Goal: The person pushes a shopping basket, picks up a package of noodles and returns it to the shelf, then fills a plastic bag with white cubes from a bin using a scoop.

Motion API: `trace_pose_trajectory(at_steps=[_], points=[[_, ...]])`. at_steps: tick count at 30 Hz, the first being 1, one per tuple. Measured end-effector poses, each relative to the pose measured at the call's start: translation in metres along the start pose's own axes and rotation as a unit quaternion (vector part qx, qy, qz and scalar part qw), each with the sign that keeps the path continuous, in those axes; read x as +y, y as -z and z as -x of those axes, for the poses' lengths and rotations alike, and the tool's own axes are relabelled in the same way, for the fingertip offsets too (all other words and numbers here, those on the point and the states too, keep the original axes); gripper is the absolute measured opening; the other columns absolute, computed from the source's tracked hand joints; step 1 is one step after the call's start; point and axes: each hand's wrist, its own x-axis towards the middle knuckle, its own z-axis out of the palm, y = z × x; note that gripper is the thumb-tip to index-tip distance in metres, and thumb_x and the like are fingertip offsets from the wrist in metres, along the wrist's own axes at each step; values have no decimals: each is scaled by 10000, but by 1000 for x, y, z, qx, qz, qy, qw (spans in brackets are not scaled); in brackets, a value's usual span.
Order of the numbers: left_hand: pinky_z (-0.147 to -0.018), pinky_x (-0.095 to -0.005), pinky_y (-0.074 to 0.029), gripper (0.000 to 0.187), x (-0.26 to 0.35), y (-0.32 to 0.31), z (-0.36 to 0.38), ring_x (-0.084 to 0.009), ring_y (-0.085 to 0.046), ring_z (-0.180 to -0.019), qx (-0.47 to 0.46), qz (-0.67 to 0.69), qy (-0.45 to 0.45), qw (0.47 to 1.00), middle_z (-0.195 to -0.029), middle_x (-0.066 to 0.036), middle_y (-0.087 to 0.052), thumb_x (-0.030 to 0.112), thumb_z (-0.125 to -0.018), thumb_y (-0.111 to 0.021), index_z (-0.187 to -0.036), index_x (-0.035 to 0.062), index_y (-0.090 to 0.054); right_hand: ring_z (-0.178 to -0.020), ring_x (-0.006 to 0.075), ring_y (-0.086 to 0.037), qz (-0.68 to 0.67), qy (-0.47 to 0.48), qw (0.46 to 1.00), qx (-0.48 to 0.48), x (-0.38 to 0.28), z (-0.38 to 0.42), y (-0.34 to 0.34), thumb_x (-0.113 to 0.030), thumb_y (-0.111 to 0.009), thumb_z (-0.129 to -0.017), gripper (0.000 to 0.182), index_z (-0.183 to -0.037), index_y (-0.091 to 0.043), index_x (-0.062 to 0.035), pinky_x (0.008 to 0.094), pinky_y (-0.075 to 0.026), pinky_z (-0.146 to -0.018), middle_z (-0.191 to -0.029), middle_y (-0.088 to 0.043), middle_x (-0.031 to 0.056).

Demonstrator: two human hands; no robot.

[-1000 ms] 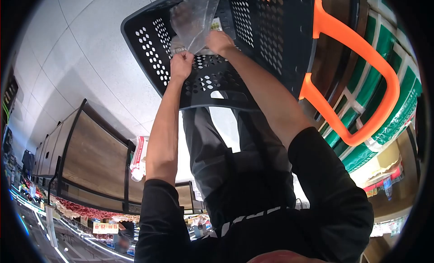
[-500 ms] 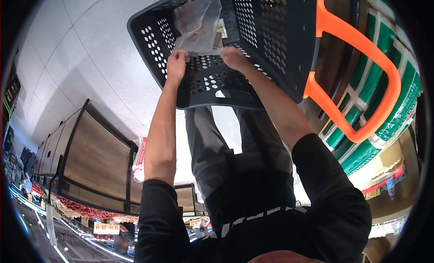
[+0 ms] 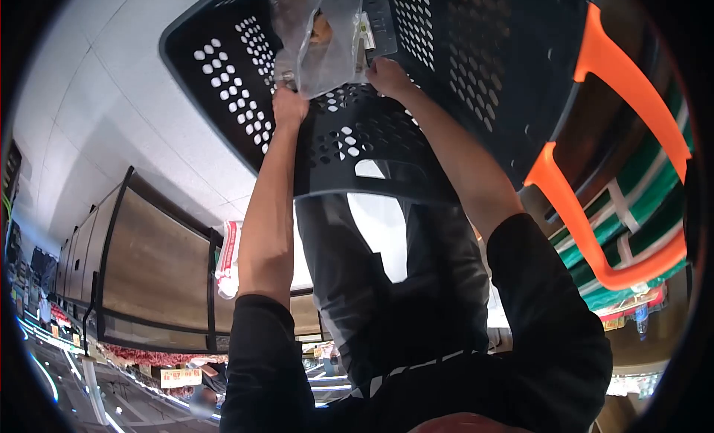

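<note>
Hands: Our left hand (image 3: pixel 288 107) looks closed on the near left corner of a clear, crinkled plastic bag (image 3: pixel 335 57). Our right hand (image 3: pixel 390 77) has its fingers curled closed beside the bag's right edge; we cannot tell whether they pinch film.
Bag: It lies inside a black plastic basket with rows of rounded holes (image 3: pixel 372 193), beyond the near rim and towards the left wall. Something orange-brown (image 3: pixel 320 30) shows through the film; we cannot tell what it is.
Beside the bag: A small white-and-green card (image 3: pixel 367 31) sits just to its right, near our right fingers.
Basket handle: An orange plastic handle (image 3: pixel 632 275) stands out from the right side.
Step in hand: We judge that we are handling the bag by its near edge within the basket.
Next move calls for: In our judgement, a light, even grip at both near corners, the thin film kept clear of the card and the holed walls.
</note>
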Motion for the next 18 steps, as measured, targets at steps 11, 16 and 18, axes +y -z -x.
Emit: trace_pose_trajectory(at_steps=[11, 16, 18], points=[[-983, -501, -467, 867, -34, -54, -69, -517, -578, -1141, 11, 61, 38, 997, -1182, -394, -579, 466, -798, -708, -1280, -90, -249, -1203, 419, -582, -95, -131, 986, -43, 22, -74, -34, -464, -553, -918, 652, -1213, -599, 115, 447, -458, -1024, -1268, -591, 323], [-967, -514, -469, 831, -17, -47, -56, -537, -598, -1082, 22, 69, 59, 996, -1136, -388, -600, 456, -815, -700, -1260, -63, -229, -1246, 400, -562, -211, -190, 958, -38, 30, -97, -48, -522, -552, -885, 755, -1277, -562, 124, 434, -432, -1047, -1337, -559, 311], [-946, -497, -487, 812, -49, -88, -85, -506, -612, -1071, 39, 99, 39, 994, -1124, -369, -610, 449, -809, -721, -1251, -46, -252, -1233, 360, -581, -287, -184, 939, -52, 35, -102, -48, -513, -605, -857, 781, -1298, -542, 129, 402, -441, -1033, -1344, -570, 279]])
